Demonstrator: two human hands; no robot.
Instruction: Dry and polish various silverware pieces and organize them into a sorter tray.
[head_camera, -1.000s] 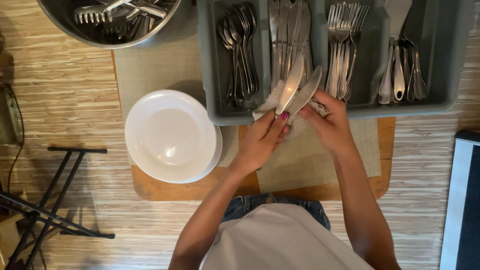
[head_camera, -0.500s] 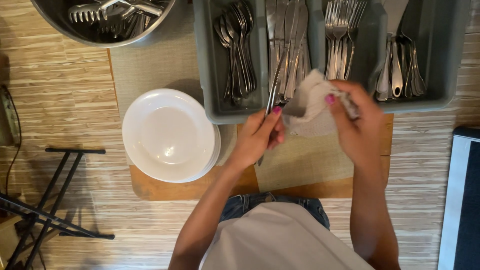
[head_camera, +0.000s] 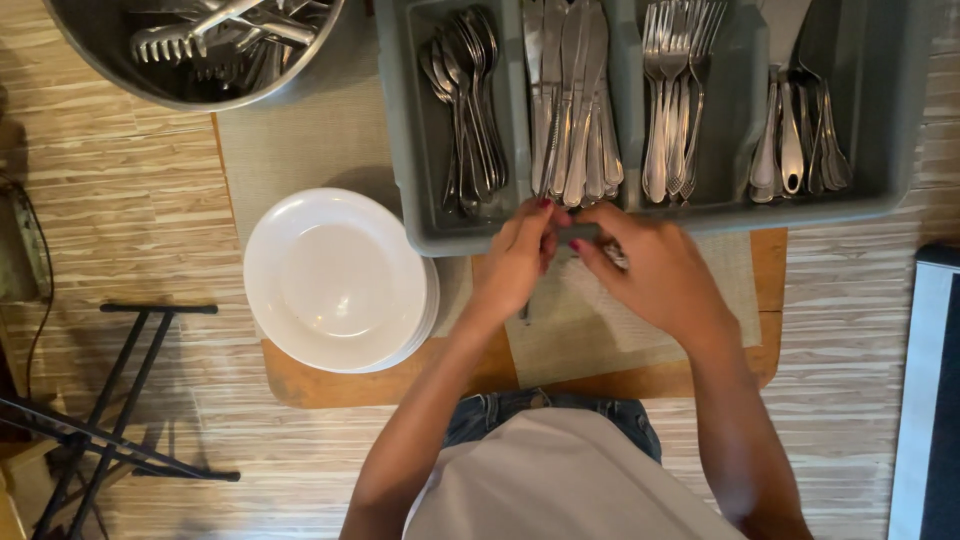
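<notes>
Head view, looking straight down. Both hands meet just below the front wall of the grey cutlery tray (head_camera: 420, 200), over the beige mat (head_camera: 600, 335) on the wooden board (head_camera: 300, 385).

Left hand (head_camera: 515, 262): fingers curled, fingertips pinched on the upper part of a thin metal utensil (head_camera: 527, 312). Only a short dark length of it shows below the hand, pointing down toward the person; which kind of utensil it is cannot be told.

Right hand (head_camera: 655, 275): closed around a small piece of cloth (head_camera: 612, 255), of which only a pale edge shows between fingers and thumb. Its fingertips touch the left hand's at the front wall of the tray.

Tray compartments, left to right: spoons (head_camera: 465, 120), knives (head_camera: 572, 110), forks (head_camera: 672, 100), and mixed serving pieces (head_camera: 800, 130). A stack of white plates (head_camera: 335, 280) sits just left of the hands, partly on the board. A steel bowl (head_camera: 110, 75) with tongs and loose cutlery is at upper left. A black folding stand (head_camera: 110, 400) is on the floor at left.

Handling judgement: the utensil looks stiff, light and smooth (polished steel, likely slippery in bare fingers, more so if damp). Best held by the handle or neck with a firm pinch, as the left hand does. It is not fragile, though an edge or tines would call for care. The cloth is soft and conforms to whatever it wraps.
</notes>
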